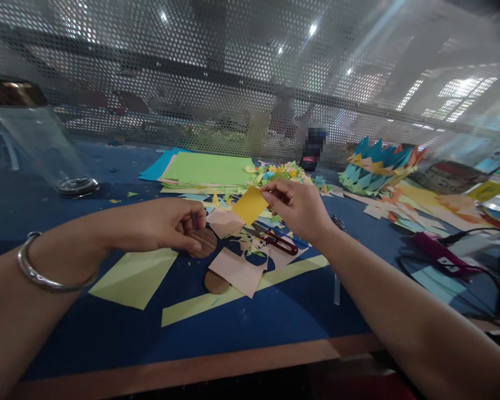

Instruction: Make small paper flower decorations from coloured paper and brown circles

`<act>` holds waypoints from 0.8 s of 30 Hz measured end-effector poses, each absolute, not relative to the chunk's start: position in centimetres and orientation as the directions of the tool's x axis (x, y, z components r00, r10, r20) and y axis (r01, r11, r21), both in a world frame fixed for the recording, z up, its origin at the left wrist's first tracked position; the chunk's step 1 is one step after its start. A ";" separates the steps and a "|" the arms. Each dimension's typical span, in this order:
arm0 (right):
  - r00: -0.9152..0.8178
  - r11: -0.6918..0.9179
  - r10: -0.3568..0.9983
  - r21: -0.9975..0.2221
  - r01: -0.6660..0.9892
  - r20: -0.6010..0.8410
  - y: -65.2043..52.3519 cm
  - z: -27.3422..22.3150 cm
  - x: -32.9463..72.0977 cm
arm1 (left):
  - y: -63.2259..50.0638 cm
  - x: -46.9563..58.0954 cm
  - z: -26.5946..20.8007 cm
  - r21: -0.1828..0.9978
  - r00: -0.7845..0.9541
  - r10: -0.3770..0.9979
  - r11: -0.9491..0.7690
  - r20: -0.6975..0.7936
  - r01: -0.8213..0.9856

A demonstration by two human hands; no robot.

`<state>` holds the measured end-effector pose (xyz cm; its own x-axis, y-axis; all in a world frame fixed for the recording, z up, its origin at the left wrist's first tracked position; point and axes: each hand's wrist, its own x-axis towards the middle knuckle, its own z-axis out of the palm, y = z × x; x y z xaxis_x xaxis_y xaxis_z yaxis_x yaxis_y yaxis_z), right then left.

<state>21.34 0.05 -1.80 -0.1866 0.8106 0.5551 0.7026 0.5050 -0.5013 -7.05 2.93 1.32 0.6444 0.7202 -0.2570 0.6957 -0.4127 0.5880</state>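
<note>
My right hand (294, 208) pinches the edge of a yellow paper piece (250, 206) between thumb and fingertips. My left hand (162, 225) hovers left of it, fingers loosely curled and thumb apart, with nothing visible in them. Close by its thumb is a round brown disc (206, 243); whether they touch I cannot tell. Below the yellow piece lie dark red scissors (281, 242), among paper scraps. Pale pink paper pieces (236, 270) lie nearer me, one partly covering another brown disc (216, 283). A pale green strip (191, 308) and a pale green sheet (135, 278) rest on the blue table.
A glass bottle (41, 139) stands at left. Behind my hands are a stack of green and blue paper (208, 168) and a pile of small folded paper pieces (281, 173). A folded-paper basket (377, 166) and a purple box (441, 255) with cables occupy the right.
</note>
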 end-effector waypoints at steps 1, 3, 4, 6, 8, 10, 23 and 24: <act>-0.186 0.510 0.808 -0.506 0.695 0.559 0.0 -1.7 21.4 | 3.1 -7.3 1.5 0.648 0.653 0.720 -0.386 -0.234 0.657; -0.182 0.521 0.805 -0.527 0.671 0.565 -0.2 -1.5 21.4 | 3.3 -7.5 1.8 0.750 0.652 0.745 -0.347 -0.144 0.563; -0.182 0.527 0.807 -0.545 0.653 0.563 -0.3 -1.4 21.3 | 3.2 -7.4 1.9 0.794 0.638 0.765 -0.335 -0.085 0.507; -0.188 0.537 0.814 -0.589 0.603 0.549 -0.5 -1.3 21.2 | 2.7 -6.9 2.0 0.865 0.594 0.803 -0.326 0.040 0.382; -0.211 0.550 0.819 -0.623 0.557 0.534 -0.7 -1.2 20.9 | 2.1 -5.9 1.7 0.903 0.588 0.799 -0.337 0.126 0.265; -0.234 0.561 0.816 -0.623 0.545 0.529 -0.9 -1.3 20.5 | 1.5 -4.7 1.1 0.920 0.588 0.793 -0.337 0.163 0.200; -0.318 0.688 0.666 -0.393 0.610 0.674 -2.5 -0.5 19.6 | 0.8 -2.2 -0.5 0.979 0.513 0.854 -0.166 0.083 0.119; -0.340 0.704 0.646 -0.360 0.613 0.683 -2.6 -0.4 19.5 | 0.8 -2.2 -0.5 0.986 0.471 0.879 -0.135 0.074 0.096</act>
